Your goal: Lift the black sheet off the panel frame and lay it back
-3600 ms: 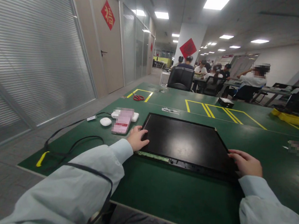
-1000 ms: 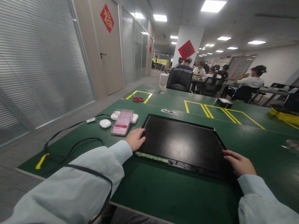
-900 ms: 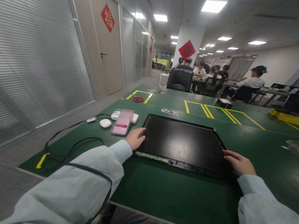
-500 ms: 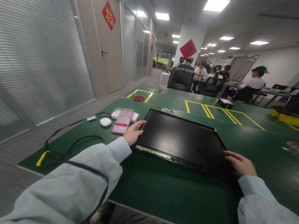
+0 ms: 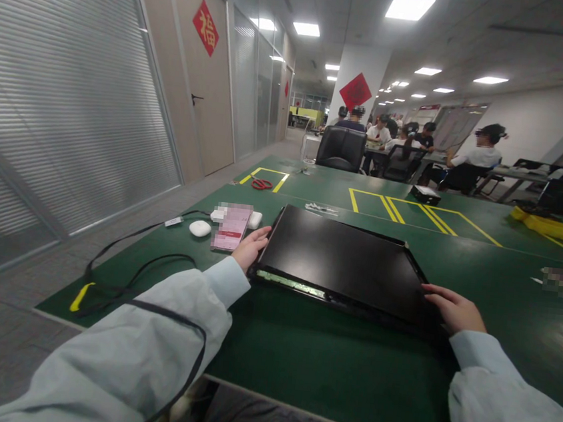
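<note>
A black flat screen panel [image 5: 341,261] lies face up before me, slightly askew above the green table. A green circuit strip [image 5: 294,283] shows along its near edge. My left hand [image 5: 252,248] grips the panel's left edge, fingers along its side and thumb mostly hidden. On the opposite side, my right hand [image 5: 457,311] is closed around the right edge, its fingertips on the rim and the thumb out of sight beneath. Whether the panel's underside touches the table cannot be seen.
Left of the panel are a pink-screened phone [image 5: 232,228], a white earbud case [image 5: 200,228] and a black cable [image 5: 132,239]. Farther off lie red-handled scissors [image 5: 262,184], a small black box [image 5: 424,195] and a yellow item [image 5: 544,223]. People sit at tables behind.
My left hand has shifted slightly on the panel's left edge, with its thumb less visible and that side tilted a little. My right hand stays in place.
</note>
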`<act>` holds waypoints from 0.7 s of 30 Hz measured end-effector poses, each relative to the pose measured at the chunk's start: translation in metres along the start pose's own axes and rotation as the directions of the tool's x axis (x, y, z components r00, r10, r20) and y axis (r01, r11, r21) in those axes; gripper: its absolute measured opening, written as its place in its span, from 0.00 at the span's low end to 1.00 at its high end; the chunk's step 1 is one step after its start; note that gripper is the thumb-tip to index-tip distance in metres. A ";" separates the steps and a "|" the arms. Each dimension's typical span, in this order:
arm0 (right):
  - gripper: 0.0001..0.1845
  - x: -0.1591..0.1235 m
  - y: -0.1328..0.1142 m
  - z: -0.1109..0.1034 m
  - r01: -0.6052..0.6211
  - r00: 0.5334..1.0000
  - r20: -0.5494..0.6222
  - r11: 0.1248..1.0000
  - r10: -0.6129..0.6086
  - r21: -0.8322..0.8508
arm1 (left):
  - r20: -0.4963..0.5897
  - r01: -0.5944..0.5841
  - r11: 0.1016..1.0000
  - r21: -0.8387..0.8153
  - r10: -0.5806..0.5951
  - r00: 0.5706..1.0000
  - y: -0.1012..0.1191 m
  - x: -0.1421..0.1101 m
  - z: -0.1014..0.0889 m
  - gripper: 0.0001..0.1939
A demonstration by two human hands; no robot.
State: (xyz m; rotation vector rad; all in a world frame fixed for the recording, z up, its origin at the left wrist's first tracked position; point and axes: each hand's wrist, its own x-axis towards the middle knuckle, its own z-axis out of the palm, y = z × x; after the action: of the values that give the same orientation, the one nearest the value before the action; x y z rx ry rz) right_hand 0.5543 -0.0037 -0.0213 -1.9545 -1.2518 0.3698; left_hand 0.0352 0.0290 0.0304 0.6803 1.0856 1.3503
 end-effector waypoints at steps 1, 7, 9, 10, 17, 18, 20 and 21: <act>0.22 -0.002 -0.004 -0.001 -0.045 0.999 -0.001 0.999 0.045 0.018 | -0.003 0.023 1.000 -0.015 -0.023 1.000 0.001 -0.001 0.001 0.30; 0.23 -0.009 -0.021 -0.008 -0.172 0.985 0.051 0.980 0.168 0.097 | 0.009 0.078 0.994 -0.082 -0.078 0.997 0.001 -0.003 0.003 0.38; 0.23 -0.007 -0.021 -0.010 -0.184 0.981 0.077 0.977 0.176 0.111 | 0.011 0.074 0.994 -0.082 -0.073 0.997 0.001 -0.003 0.004 0.39; 0.22 -0.007 -0.021 -0.010 -0.179 0.982 0.082 0.977 0.170 0.118 | 0.014 0.065 0.995 -0.078 -0.064 0.998 0.002 -0.004 0.004 0.38; 0.28 -0.014 -0.031 -0.010 -0.204 0.978 0.073 0.975 0.198 0.084 | 0.072 -0.049 0.999 0.017 0.048 0.996 0.001 -0.006 0.006 0.22; 0.28 -0.016 -0.033 -0.010 -0.202 0.978 0.063 0.976 0.197 0.081 | 0.090 -0.071 0.997 0.023 0.069 0.994 0.001 -0.007 0.007 0.22; 0.27 -0.017 -0.035 -0.009 -0.174 0.985 0.028 0.982 0.173 0.072 | 0.105 -0.113 0.993 0.024 0.110 0.988 0.001 -0.008 0.007 0.23; 0.26 -0.017 -0.035 -0.009 -0.155 0.988 0.011 0.986 0.155 0.064 | 0.113 -0.127 0.992 0.019 0.124 0.986 0.001 -0.008 0.007 0.24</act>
State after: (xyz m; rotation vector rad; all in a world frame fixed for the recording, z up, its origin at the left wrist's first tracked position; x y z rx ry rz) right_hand 0.5289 -0.0148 0.0072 -2.0019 -1.0808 0.4887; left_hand 0.0426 0.0223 0.0357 0.8451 0.9859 1.3897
